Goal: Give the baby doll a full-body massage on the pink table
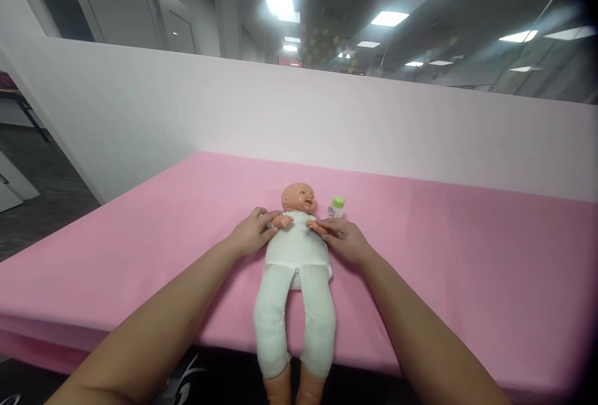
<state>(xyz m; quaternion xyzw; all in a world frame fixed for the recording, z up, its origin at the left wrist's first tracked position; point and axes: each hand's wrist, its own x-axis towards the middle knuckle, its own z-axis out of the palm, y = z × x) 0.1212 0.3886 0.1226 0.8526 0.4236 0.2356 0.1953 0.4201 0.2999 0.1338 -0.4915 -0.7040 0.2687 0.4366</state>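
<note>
A baby doll [299, 246] with a white cloth body lies on its back on the pink-covered table [224, 187], head towards the far side. Its lower legs reach past the near edge. My left hand [255, 231] closes its thumb and fingers round the doll's arm on the left side. On the other side, my right hand [346, 240] grips the doll's other arm near the small hand. Both doll hands rest over its chest. Just beyond my right hand stands a small white bottle with a green cap [336, 207], its lower part close behind my fingers.
A white partition [327, 115] runs along the back of the table, with glass above it. Another white panel [93, 112] borders the left side. Pink cloth hangs over the near edge, and a grey floor [28, 162] shows at far left.
</note>
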